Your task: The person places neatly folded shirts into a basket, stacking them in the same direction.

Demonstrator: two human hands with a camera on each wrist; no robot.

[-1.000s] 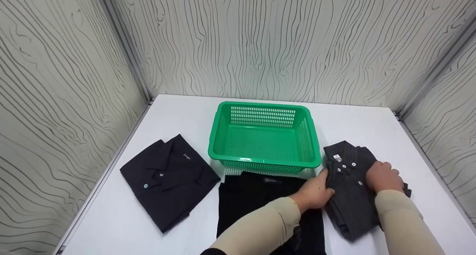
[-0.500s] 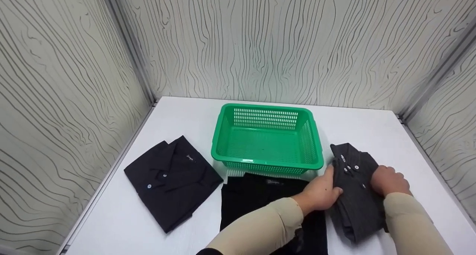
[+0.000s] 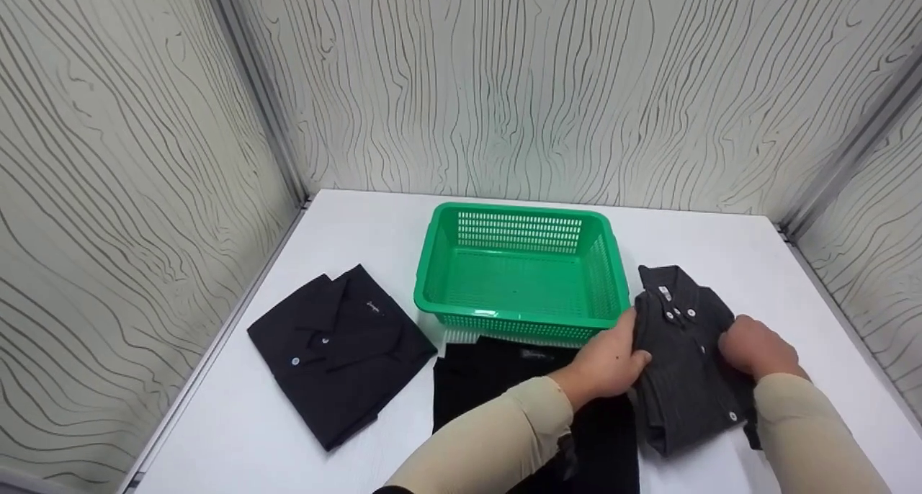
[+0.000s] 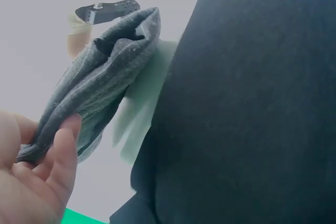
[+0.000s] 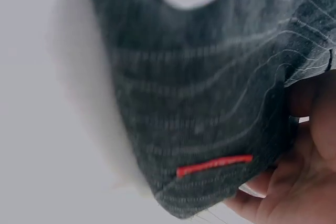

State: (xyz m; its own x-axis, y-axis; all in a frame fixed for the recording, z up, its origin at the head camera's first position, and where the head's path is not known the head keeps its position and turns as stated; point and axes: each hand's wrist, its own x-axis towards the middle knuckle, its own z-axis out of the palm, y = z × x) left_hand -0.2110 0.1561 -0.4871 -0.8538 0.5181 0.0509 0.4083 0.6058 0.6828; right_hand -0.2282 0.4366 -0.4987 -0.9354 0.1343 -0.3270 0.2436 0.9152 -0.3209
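Note:
A folded dark grey button-up shirt [image 3: 688, 371] is held between both hands at the right of the table in the head view. My left hand [image 3: 609, 357] grips its left edge; in the left wrist view, thumb and fingers pinch the folded grey cloth [image 4: 100, 77]. Along the shirt's other side my right hand [image 3: 760, 346] holds the edge. In the right wrist view its fingers [image 5: 299, 177] curl under striped grey cloth [image 5: 199, 103] with a red tag. Partly beneath my left forearm lies a folded black garment [image 3: 497, 379].
Behind the black garment stands a green plastic basket [image 3: 522, 321] with nothing in it. A folded dark navy shirt [image 3: 342, 357] lies on the white table [image 3: 216, 422] at the left. Patterned panels [image 3: 461, 83] wall the table's back and sides.
Both hands keep hold of the grey shirt. It has tilted and shifted slightly, and its lower edge now sits higher with a lower button showing. The head view has moved a little.

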